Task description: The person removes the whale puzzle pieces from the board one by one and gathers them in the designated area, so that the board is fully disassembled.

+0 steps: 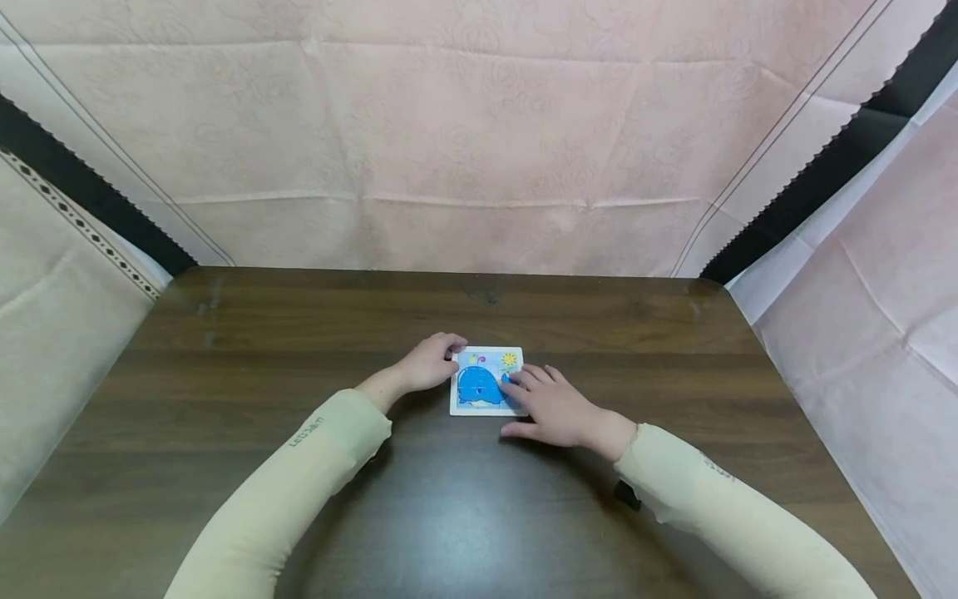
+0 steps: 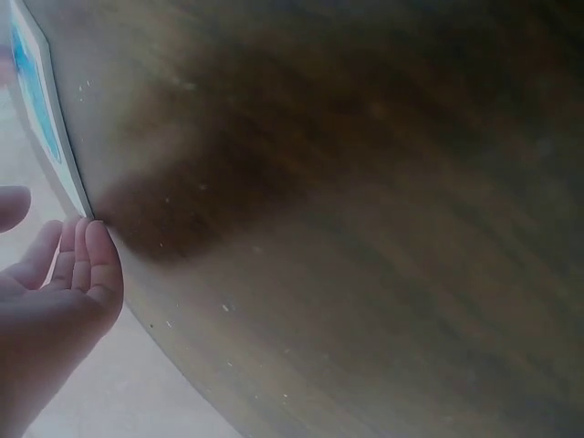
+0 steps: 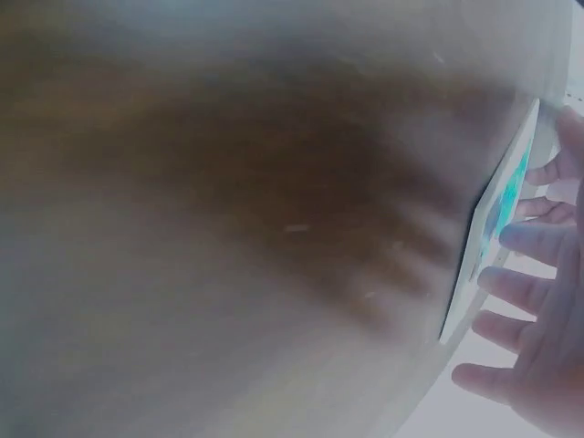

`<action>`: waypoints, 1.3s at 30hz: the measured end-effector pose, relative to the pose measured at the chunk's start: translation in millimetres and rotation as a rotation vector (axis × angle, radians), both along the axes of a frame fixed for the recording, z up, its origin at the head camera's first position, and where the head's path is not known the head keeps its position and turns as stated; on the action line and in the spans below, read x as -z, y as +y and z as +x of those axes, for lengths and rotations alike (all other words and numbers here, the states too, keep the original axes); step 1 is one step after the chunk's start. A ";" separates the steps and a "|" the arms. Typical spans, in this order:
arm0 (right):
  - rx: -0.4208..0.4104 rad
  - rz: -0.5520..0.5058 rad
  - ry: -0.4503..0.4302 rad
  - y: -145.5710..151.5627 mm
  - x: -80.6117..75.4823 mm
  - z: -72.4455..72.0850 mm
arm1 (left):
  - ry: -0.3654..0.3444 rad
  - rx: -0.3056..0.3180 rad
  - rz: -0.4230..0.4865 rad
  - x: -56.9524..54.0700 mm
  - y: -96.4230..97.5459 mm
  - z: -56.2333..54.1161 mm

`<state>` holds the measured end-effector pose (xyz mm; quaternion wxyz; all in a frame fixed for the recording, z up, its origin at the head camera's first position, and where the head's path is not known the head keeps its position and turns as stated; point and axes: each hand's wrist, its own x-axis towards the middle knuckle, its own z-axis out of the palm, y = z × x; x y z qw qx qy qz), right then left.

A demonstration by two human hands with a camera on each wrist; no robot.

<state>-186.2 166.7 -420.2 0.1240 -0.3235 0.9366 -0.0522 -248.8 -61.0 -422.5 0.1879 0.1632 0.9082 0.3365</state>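
A flat, square picture board (image 1: pixel 479 386) lies on the brown wooden table; it has a white border and shows a blue whale and a yellow sun. My left hand (image 1: pixel 428 363) is at its upper left corner, fingertips right at the edge and thumb apart from the fingers. In the left wrist view, the fingers (image 2: pixel 105 265) bend loosely beside the board's corner. Over the board's right side, my right hand (image 1: pixel 557 409) spreads its fingers, their tips overlapping the whale's tail. The right wrist view shows these fingers (image 3: pixel 516 287) straight and apart above the board (image 3: pixel 493 219).
The wooden table (image 1: pixel 299 316) spreads out around the board on all sides. Pale pink cloth (image 1: pixel 479 150) hangs behind its far edge, with more cloth at both sides. A small black object (image 1: pixel 627 495) shows beneath the right sleeve.
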 end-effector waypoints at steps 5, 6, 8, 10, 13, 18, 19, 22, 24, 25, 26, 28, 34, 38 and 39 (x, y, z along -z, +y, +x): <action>0.034 0.009 -0.008 -16.0 0.4 -14.2 | -0.009 0.013 0.025 1.0 -0.4 0.8; 0.038 0.014 -0.021 -18.0 1.0 -15.9 | -0.012 0.018 0.032 1.3 -0.3 1.1; 0.052 0.016 -0.049 -21.1 1.8 -18.5 | -0.018 0.022 0.045 2.1 0.0 1.7; 0.063 0.019 -0.056 -22.3 2.9 -20.6 | -0.019 0.024 0.051 2.7 0.1 2.0; 0.088 0.029 -0.061 -22.2 4.0 -23.5 | -0.016 0.027 0.055 3.3 0.4 2.1; 0.095 0.047 -0.094 -20.4 6.3 -25.3 | -0.016 0.021 0.044 2.1 0.6 2.7; 0.091 0.059 -0.099 -20.1 7.0 -25.3 | -0.015 0.019 0.041 1.6 0.6 2.9; 0.080 0.081 -0.099 -19.4 8.6 -24.6 | -0.015 0.018 0.036 0.5 0.7 3.3; 0.075 0.097 -0.097 -19.1 9.9 -24.6 | -0.014 0.016 0.036 0.4 0.7 3.3; 0.069 0.097 -0.091 -19.2 10.3 -24.8 | -0.016 0.013 0.035 0.4 0.6 3.2; 0.063 0.093 -0.086 -19.3 10.4 -25.0 | -0.017 0.010 0.033 0.5 0.6 3.0; 0.053 0.090 -0.079 -19.5 11.4 -25.9 | -0.019 0.004 0.032 1.3 0.5 2.4; 0.040 0.104 -0.080 -21.3 9.0 -28.1 | -0.009 -0.010 0.032 1.3 0.6 -0.3; 0.041 0.108 -0.081 -23.4 6.3 -28.4 | -0.004 -0.036 0.028 -2.1 1.4 0.5; 0.042 0.111 -0.078 -23.9 5.9 -28.5 | -0.009 -0.046 0.027 -3.8 1.7 1.1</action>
